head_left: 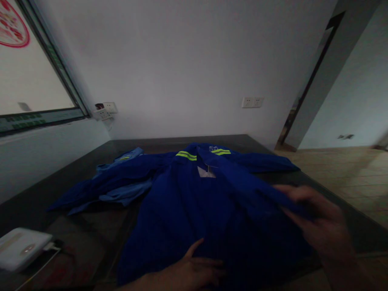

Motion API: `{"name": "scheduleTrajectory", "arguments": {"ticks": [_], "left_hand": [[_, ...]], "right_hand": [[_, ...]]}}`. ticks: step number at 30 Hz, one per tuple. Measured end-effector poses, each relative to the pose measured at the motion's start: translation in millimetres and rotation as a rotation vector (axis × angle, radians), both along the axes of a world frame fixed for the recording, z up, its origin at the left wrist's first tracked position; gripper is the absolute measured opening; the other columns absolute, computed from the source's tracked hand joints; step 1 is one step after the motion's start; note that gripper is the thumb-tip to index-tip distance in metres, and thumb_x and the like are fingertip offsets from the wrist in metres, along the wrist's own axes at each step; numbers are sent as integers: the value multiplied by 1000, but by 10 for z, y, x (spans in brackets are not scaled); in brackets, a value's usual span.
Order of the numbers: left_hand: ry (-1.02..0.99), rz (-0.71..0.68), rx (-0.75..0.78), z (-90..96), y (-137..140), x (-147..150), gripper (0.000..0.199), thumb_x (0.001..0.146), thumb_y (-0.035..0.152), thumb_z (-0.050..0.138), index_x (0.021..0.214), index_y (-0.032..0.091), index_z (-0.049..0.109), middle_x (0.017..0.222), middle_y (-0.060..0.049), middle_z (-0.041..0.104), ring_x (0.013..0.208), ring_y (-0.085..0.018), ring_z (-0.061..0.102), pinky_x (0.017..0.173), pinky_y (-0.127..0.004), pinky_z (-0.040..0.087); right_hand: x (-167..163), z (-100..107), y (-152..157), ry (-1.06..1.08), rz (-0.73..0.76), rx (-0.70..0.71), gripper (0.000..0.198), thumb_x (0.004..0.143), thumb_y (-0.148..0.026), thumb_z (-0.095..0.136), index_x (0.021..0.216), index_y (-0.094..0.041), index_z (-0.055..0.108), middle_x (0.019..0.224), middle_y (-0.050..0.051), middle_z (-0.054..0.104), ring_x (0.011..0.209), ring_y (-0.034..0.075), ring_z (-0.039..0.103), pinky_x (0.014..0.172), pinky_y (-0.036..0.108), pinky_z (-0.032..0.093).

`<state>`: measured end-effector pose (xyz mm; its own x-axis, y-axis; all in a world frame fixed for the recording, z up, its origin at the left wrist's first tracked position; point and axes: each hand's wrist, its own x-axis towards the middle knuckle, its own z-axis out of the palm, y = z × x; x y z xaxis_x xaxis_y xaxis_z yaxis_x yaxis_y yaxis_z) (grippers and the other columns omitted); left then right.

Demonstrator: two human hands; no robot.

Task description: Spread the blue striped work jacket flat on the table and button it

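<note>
At far left a white power bank (21, 247) sits on the dark counter (75, 238). Our left hand (194, 268) presses flat, open, on the blue work jacket (194, 210) spread mid-counter; our right hand (318, 220) pinches its side fabric, seemingly mid-fold.

Jacket (188, 202) on table (45, 194); second garment (121, 194) left; power bank (20, 247) front-left.

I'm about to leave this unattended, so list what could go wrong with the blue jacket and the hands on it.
1. The right hand pinches a fold of the dark blue jacket near the table edge; the cloth could slide off.
2. The left hand only presses flat, so the jacket may bunch.
3. The light blue garment lies under one sleeve and might get dragged along.
</note>
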<state>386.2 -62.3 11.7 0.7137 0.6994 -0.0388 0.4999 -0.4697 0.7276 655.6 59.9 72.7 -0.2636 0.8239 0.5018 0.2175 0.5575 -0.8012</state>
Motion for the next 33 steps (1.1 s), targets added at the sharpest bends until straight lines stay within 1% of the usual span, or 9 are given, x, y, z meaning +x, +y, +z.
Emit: {"name": "scheduleTrajectory", "arguments": {"ticks": [5, 8, 11, 16, 19, 21, 24, 29, 33], "left_hand": [[18, -31, -47, 80, -2, -21, 22, 91, 21, 46, 110, 25, 58, 129, -5, 58, 129, -21, 44, 115, -51, 12], [-5, -4, -33, 175, -8, -149, 21, 91, 22, 47, 108, 23, 59, 118, -4, 64, 114, -16, 56, 108, -37, 33], [47, 227, 97, 174, 106, -437, 20, 92, 24, 44, 105, 24, 59, 114, -3, 64, 108, -15, 58, 96, -27, 43], [443, 870, 491, -35, 544, -1282, 31, 93, 33, 34, 110, 20, 56, 118, -11, 60, 111, -25, 55, 98, -41, 40], [802, 1194, 363, -166, 735, -1678, 46, 90, 46, 33, 107, 9, 55, 109, -22, 62, 102, -36, 59, 86, -49, 45], [882, 1234, 175, -230, 796, -1788, 56, 88, 56, 30, 103, 7, 55, 102, -24, 63, 96, -38, 61, 78, -49, 47], [874, 1207, 36, -283, 826, -1780, 59, 88, 60, 26, 104, 9, 52, 98, -23, 66, 93, -38, 64, 75, -47, 48], [878, 1171, 92, -310, 811, -1683, 46, 90, 51, 29, 109, 13, 46, 92, -21, 67, 88, -37, 66, 71, -44, 48], [611, 1142, 135, -372, 845, -1655, 33, 90, 38, 37, 114, 15, 37, 95, -16, 67, 85, -29, 67, 73, -35, 46]], "right_hand": [[-316, -222, -201, -662, 720, -92, 36, 74, -3, 42, 89, -26, 66, 101, 1, 69, 97, 17, 63, 87, 30, 46], [-416, -294, -223, -850, 857, -163, 35, 76, -8, 51, 102, -26, 66, 106, 2, 68, 100, 18, 62, 88, 30, 45], [-388, -242, -87, -837, 893, -273, 30, 78, -29, 64, 108, -24, 65, 107, 4, 67, 96, 19, 62, 82, 28, 47], [-263, -134, 572, -695, 509, -169, 36, 88, -49, 47, 102, -20, 65, 101, 5, 67, 89, 19, 61, 80, 30, 46], [-246, -297, 1054, -851, 57, 5, 35, 90, -47, 43, 99, -19, 63, 100, 8, 66, 92, 23, 61, 81, 34, 45], [-273, -496, 1275, -1029, -201, 21, 38, 89, -49, 45, 103, -17, 60, 103, 12, 64, 97, 28, 60, 79, 37, 46], [-345, -809, 1389, -1229, -318, -2, 43, 88, -52, 46, 108, -14, 55, 107, 17, 62, 102, 32, 59, 75, 38, 47], [-376, -1067, 1332, -1248, -274, -49, 30, 93, -40, 43, 108, -15, 49, 104, 15, 64, 93, 29, 64, 69, 35, 46], [-277, -1094, 1387, -1190, -175, -111, 19, 93, -32, 44, 106, -19, 49, 100, 11, 66, 88, 26, 65, 66, 31, 43]]}}
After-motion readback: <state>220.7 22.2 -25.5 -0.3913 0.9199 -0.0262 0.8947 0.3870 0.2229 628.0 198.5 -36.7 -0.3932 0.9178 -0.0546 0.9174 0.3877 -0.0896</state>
